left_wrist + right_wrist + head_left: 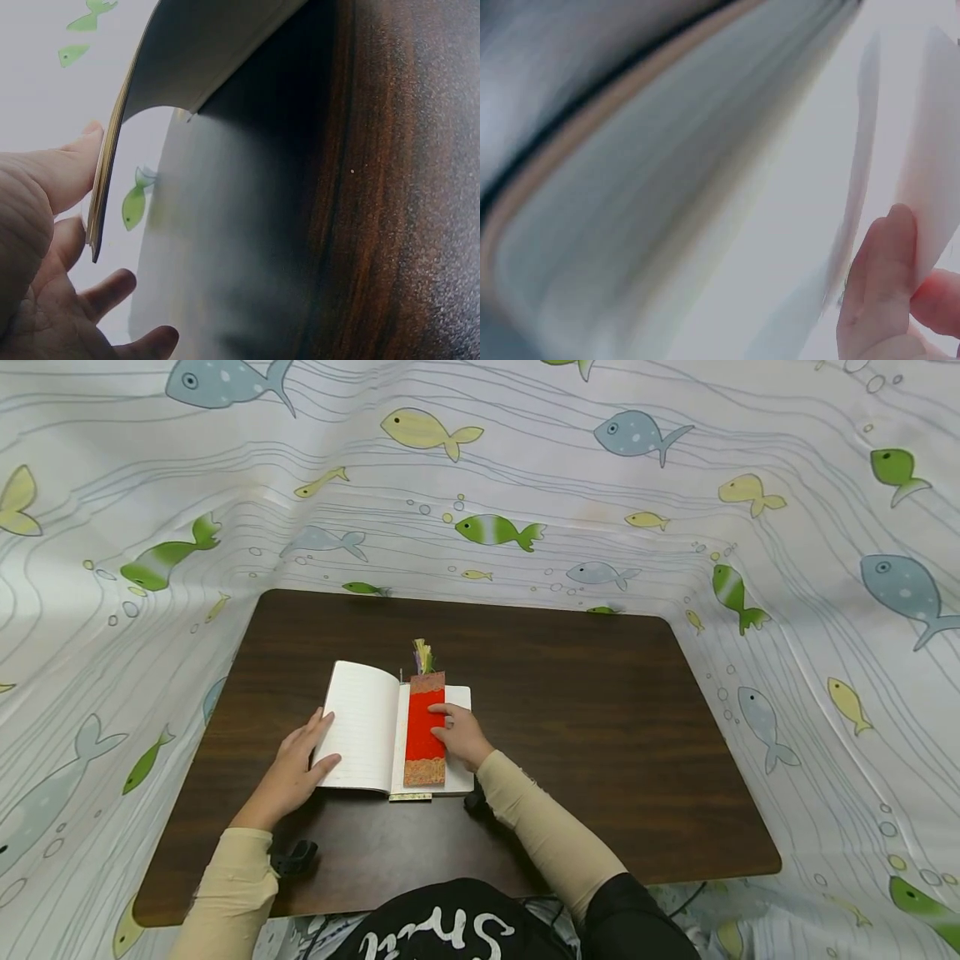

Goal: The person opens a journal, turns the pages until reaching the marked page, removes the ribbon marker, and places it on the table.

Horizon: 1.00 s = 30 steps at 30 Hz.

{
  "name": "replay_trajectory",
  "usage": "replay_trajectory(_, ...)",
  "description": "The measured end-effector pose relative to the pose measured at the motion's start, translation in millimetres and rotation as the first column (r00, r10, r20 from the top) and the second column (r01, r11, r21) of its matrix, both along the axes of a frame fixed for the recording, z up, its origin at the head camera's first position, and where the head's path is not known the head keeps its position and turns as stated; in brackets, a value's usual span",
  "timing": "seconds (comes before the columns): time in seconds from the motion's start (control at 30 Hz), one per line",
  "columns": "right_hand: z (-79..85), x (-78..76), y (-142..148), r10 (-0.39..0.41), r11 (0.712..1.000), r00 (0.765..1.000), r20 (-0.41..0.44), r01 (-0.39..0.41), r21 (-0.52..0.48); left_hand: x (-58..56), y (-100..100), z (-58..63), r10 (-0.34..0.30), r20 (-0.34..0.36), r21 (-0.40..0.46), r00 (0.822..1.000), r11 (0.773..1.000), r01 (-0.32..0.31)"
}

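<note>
An open notebook (360, 727) with lined white pages faces me in the head view. My left hand (288, 772) grips its left edge; in the left wrist view the thumb lies on one side of the cover and pages (112, 150), with fingers on the other. Over the right page is a red bookmark (425, 727) with gold patterned ends and a tassel (423, 656) at the top. My right hand (461, 739) pinches the bookmark by its right edge. The right wrist view shows the bookmark's pale back (937, 135) between thumb and fingers.
A yellowish patterned strip (410, 797) pokes out below the notebook's spine. The dark wooden table (585, 735) extends widely to the right. A fish-print sheet (525, 485) surrounds the table. A black wrist device (295, 857) is by the left forearm.
</note>
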State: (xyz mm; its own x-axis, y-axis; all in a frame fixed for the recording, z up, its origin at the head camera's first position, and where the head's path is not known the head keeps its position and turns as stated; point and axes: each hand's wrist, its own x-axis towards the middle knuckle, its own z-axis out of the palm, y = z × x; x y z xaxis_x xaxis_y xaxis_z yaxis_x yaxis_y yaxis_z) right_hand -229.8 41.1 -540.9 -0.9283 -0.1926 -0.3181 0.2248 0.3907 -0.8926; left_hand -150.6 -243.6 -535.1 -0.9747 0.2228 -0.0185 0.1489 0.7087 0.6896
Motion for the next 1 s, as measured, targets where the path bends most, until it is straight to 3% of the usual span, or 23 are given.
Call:
replay_trajectory(0.27,-3.4,-6.2,28,-0.046,0.998,0.998,0.041,0.047,-0.034,-0.7,3,-0.6,-0.001,-0.008,-0.009,1.0,1.0,0.001)
replay_trajectory(1.0,2.3,-23.8,112,-0.169,0.978,0.985,0.046,0.173,-0.12,-0.7,8,4.8,0.004,0.012,-0.024,1.0,1.0,-0.004)
